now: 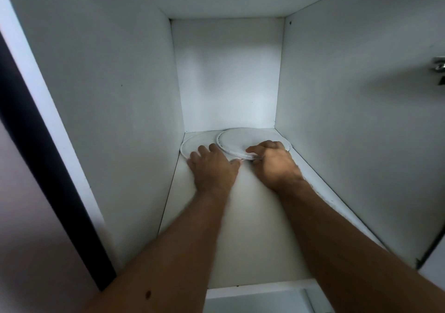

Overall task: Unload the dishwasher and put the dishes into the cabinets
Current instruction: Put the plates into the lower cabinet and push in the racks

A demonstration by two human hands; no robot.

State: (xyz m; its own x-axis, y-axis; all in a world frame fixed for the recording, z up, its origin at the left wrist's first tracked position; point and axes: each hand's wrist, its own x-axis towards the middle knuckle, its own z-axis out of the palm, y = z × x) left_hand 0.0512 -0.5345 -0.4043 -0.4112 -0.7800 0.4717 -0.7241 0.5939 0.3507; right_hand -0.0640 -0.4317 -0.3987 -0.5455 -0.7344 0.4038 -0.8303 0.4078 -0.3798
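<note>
Deep in the cabinet (108, 95), the left hand (212, 165) presses flat-fingered on the ten-o'clock plate (192, 144) while the right hand (272, 160) pinches the upper plate (243, 139) overlapping it.

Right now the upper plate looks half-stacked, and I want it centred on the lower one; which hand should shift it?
Right hand: probably, since it already grips the upper plate at its near rim. Left hand rests on the lower plate.

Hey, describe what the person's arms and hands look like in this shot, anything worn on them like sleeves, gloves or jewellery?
Both forearms are bare as far as the frame shows: no sleeves, gloves or watch in view. The left hand and the right hand show no rings that can be made out, though the fingers are slightly blurred. A small dark mark sits on the left forearm near the bottom edge.
</note>
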